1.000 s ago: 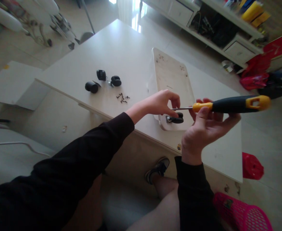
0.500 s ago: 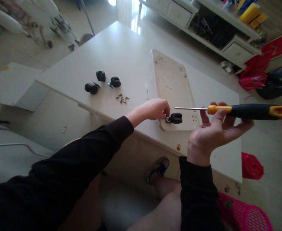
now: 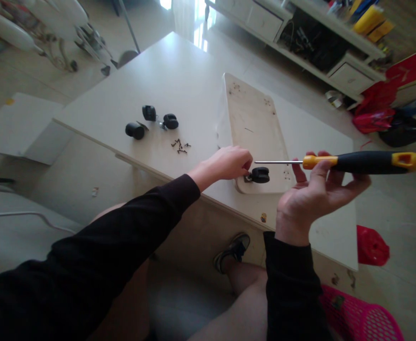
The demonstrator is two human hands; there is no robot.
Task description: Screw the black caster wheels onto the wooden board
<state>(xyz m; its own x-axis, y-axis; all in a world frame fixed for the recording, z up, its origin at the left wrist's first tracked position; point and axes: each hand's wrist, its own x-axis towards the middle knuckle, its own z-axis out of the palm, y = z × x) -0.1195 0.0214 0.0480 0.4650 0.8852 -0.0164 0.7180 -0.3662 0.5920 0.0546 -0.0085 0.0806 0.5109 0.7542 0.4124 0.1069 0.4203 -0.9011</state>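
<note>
My right hand (image 3: pixel 311 199) holds a screwdriver (image 3: pixel 364 162) with a black and yellow handle, its shaft pointing left over an off-white upturned plastic box (image 3: pixel 257 111). Near the box's front corner is a black caster wheel (image 3: pixel 260 175) with a metal base. Fingers closed, my left hand (image 3: pixel 234 162) reaches down at that base; whatever its fingertips pinch is hidden. The screwdriver tip hovers just right of my left hand. Screw holes mark the box's other corners. Farther left lie loose casters (image 3: pixel 135 130) and a small heap of dark screws (image 3: pixel 180 146).
The box stands on a white table (image 3: pixel 179 71) whose front edge runs close to my knees. A pink mesh basket (image 3: pixel 367 317) and a red plastic object (image 3: pixel 372 245) are at the lower right. Behind is a white cabinet (image 3: pixel 265 21); a white carton (image 3: pixel 23 125) sits left.
The screwdriver first drew away to the right from the caster, then came back slightly left. My left hand left the screwdriver shaft and moved down to the caster's base.
</note>
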